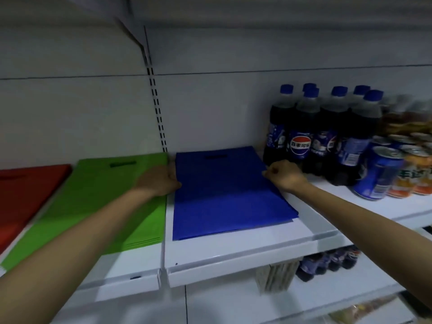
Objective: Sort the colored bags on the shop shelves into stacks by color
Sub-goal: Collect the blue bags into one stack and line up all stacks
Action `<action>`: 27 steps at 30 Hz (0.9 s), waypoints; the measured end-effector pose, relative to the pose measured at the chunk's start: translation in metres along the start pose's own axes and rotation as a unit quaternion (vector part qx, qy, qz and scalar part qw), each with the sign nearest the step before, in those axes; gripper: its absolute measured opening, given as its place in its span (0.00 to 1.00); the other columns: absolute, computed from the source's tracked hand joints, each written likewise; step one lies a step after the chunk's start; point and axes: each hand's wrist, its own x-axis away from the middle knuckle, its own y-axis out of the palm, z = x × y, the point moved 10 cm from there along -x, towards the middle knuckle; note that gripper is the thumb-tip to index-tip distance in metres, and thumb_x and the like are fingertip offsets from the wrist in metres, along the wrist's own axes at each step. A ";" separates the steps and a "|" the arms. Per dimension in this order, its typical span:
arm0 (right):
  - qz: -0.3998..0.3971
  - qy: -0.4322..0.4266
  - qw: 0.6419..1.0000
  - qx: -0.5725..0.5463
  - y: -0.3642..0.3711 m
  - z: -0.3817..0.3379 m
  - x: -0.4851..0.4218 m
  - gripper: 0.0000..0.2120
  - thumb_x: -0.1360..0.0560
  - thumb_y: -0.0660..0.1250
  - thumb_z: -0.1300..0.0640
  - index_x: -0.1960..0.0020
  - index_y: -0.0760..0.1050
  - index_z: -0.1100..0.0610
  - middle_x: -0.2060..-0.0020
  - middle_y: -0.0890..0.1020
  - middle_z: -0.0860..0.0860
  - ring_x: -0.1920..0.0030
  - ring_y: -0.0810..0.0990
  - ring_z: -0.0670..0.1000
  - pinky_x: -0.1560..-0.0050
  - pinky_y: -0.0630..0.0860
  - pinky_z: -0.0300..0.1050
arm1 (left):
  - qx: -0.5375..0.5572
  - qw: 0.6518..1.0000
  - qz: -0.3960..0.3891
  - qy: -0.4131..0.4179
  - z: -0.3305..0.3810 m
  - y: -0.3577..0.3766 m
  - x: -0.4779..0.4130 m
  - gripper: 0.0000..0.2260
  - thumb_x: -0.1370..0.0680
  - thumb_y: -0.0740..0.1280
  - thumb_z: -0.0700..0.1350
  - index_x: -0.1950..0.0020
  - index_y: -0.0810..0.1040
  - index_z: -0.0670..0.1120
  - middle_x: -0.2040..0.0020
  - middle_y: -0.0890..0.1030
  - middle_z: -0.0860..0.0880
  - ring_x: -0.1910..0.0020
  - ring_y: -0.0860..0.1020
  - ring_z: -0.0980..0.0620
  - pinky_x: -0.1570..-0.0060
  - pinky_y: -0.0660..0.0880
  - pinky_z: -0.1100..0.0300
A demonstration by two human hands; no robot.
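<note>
A stack of blue bags [226, 195] lies flat on the white shelf [233, 256] in the middle. My left hand [161, 181] rests at the stack's left edge, its fingers curled against the side. My right hand [284, 175] is at the right edge, fingers curled and thumb touching the blue edge. A stack of green bags [105, 199] lies to the left, partly under my left forearm. Beyond it, at the far left, is a stack of red bags [25, 190].
Dark cola bottles [325, 134] stand on the shelf just right of my right hand, with drink cans [385, 174] further right. More bottles [327, 263] sit on the shelf below. A slotted upright [156, 106] runs up the back wall.
</note>
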 end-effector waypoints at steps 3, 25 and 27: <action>0.000 -0.003 1.000 0.004 0.003 0.003 -0.006 0.15 0.22 0.64 0.49 0.62 0.74 0.58 0.62 0.80 0.55 0.62 0.78 0.53 0.64 0.71 0.44 | 0.001 1.000 0.010 -0.022 0.000 0.004 0.000 0.14 0.24 0.68 0.50 0.64 0.68 0.45 0.65 0.71 0.48 0.67 0.70 0.53 0.69 0.63 0.58; -0.002 -0.114 0.972 0.208 0.018 -0.020 0.007 0.24 0.19 0.49 0.41 0.51 0.75 0.58 0.60 0.74 0.53 0.60 0.73 0.53 0.63 0.68 0.43 | 0.034 0.993 -0.024 -0.113 0.017 0.020 0.006 0.09 0.22 0.65 0.49 0.58 0.72 0.45 0.63 0.75 0.48 0.68 0.76 0.51 0.74 0.72 0.62; -0.005 -0.109 0.971 0.212 0.019 -0.021 0.007 0.24 0.19 0.49 0.41 0.53 0.74 0.58 0.60 0.74 0.53 0.61 0.73 0.53 0.63 0.68 0.44 | 0.028 0.993 -0.023 -0.112 0.020 0.021 0.009 0.08 0.22 0.65 0.49 0.56 0.72 0.45 0.63 0.74 0.48 0.68 0.75 0.51 0.73 0.72 0.62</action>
